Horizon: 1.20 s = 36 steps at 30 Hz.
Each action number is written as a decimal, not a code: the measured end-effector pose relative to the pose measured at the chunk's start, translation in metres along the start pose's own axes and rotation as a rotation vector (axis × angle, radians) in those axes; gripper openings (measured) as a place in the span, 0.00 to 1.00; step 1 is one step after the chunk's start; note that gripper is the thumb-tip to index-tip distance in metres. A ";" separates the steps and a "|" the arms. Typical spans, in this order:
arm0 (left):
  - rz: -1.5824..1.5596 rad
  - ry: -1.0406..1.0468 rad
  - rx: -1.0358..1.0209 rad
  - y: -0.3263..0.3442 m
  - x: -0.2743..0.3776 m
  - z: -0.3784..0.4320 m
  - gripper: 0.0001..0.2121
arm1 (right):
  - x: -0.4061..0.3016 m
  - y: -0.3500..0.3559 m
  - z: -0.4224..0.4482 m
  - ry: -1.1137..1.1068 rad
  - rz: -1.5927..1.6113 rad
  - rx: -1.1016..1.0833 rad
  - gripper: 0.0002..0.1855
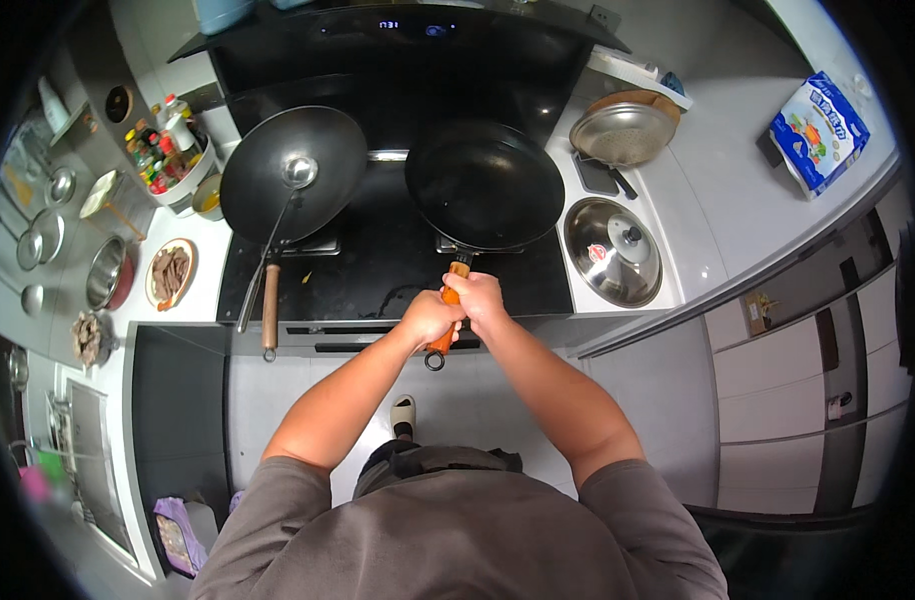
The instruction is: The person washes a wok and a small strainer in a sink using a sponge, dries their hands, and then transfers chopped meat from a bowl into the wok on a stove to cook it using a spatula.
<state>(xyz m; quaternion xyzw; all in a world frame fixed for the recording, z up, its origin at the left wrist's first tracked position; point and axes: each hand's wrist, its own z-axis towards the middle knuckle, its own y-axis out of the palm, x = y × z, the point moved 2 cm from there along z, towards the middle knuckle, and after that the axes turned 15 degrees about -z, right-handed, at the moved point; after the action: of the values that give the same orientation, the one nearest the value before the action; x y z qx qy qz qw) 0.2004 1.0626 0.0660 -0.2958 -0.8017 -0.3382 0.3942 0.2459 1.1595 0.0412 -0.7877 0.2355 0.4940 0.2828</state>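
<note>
Both my hands grip the orange-brown wooden handle of a black frying pan over the right burner. My left hand wraps the lower part of the handle, close to its hanging ring. Just above it, nearer the pan, my right hand closes around the same handle. The pan's dark inside shows a sheen and no food. A wok with a wooden handle sits on the left burner. Inside it rests a metal ladle, its long shaft leaning over the rim towards me.
On the left counter are a plate of sliced meat, a steel bowl and a rack of sauce bottles. A domed steel lid lies right of the black cooktop. Behind it stands a perforated strainer; a paper towel pack is farther right.
</note>
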 end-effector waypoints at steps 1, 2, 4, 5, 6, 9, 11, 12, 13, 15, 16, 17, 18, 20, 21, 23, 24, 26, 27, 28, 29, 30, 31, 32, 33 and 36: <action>0.000 -0.014 -0.011 -0.001 0.002 0.009 0.06 | 0.002 0.000 0.007 -0.006 0.041 -0.001 0.10; 0.004 -0.023 -0.035 -0.002 0.004 0.017 0.06 | 0.003 -0.002 0.014 0.007 0.041 0.010 0.10; 0.017 -0.049 -0.058 -0.009 0.006 0.029 0.06 | 0.001 0.001 0.023 0.033 0.115 0.003 0.10; 0.022 -0.059 -0.064 -0.014 0.006 0.034 0.06 | 0.001 0.004 0.026 0.047 0.121 0.010 0.10; 0.026 -0.065 -0.076 -0.016 0.008 0.039 0.05 | -0.002 0.005 0.027 0.042 0.098 0.041 0.10; 0.003 -0.117 -0.087 -0.020 0.011 0.049 0.05 | 0.006 0.007 0.040 0.042 0.099 0.082 0.09; 0.012 -0.131 -0.101 -0.022 0.006 0.055 0.05 | 0.015 0.008 0.047 0.076 0.059 0.093 0.09; 0.016 -0.134 -0.105 -0.024 0.004 0.056 0.04 | 0.014 0.010 0.046 0.089 0.062 0.095 0.09; 0.016 -0.147 -0.106 -0.027 0.004 0.058 0.04 | 0.013 0.012 0.046 0.087 0.073 0.089 0.10; 0.026 -0.161 -0.127 -0.032 0.007 0.062 0.05 | 0.010 0.014 0.047 0.093 0.085 0.088 0.10; 0.043 -0.175 -0.125 -0.034 0.007 0.066 0.05 | 0.009 0.016 0.049 0.095 0.082 0.067 0.09; 0.044 -0.183 -0.129 -0.035 0.007 0.067 0.05 | 0.008 0.016 0.049 0.098 0.079 0.046 0.08; 0.053 -0.207 -0.115 -0.035 0.015 0.064 0.05 | -0.001 0.016 0.045 0.109 0.114 0.021 0.09; 0.057 -0.244 -0.102 -0.039 0.018 0.066 0.04 | 0.000 0.017 0.047 0.091 0.116 0.016 0.10; 0.062 -0.243 -0.108 -0.040 0.020 0.068 0.04 | 0.001 0.015 0.048 0.071 0.116 0.014 0.10; 0.078 -0.257 -0.130 -0.041 0.022 0.070 0.05 | 0.012 0.010 0.059 0.038 0.070 -0.007 0.13; 0.076 -0.242 -0.128 -0.044 0.022 0.071 0.06 | 0.010 0.011 0.060 0.007 0.022 -0.043 0.16; 0.075 -0.233 -0.113 -0.044 0.019 0.071 0.06 | 0.011 0.000 0.056 0.024 0.005 -0.035 0.18; 0.070 -0.222 -0.093 -0.043 0.019 0.069 0.06 | 0.008 -0.007 0.051 0.039 -0.016 -0.033 0.19; 0.068 -0.220 -0.066 -0.040 0.021 0.065 0.06 | 0.009 -0.015 0.046 0.077 -0.035 -0.027 0.21; 0.071 -0.219 -0.064 -0.039 0.021 0.066 0.06 | 0.013 -0.024 0.044 0.076 -0.032 -0.028 0.21; 0.070 -0.221 -0.053 -0.039 0.021 0.066 0.06 | 0.017 -0.033 0.040 0.092 -0.039 -0.015 0.23; 0.069 -0.222 -0.040 -0.039 0.021 0.065 0.06 | 0.022 -0.042 0.035 0.109 -0.046 -0.003 0.24; 0.051 -0.226 -0.069 -0.040 0.018 0.066 0.06 | 0.034 -0.050 0.030 0.137 -0.016 0.041 0.22; 0.052 -0.224 -0.065 -0.040 0.019 0.066 0.06 | 0.039 -0.057 0.024 0.135 -0.015 0.037 0.22; 0.079 -0.218 -0.023 -0.041 0.020 0.064 0.05 | 0.056 -0.076 0.010 0.161 0.009 0.051 0.23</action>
<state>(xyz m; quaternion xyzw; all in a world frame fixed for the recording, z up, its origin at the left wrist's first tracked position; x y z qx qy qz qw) 0.1320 1.0913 0.0404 -0.3666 -0.8237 -0.2974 0.3142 0.3113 1.2167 0.0029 -0.8164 0.2734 0.4241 0.2808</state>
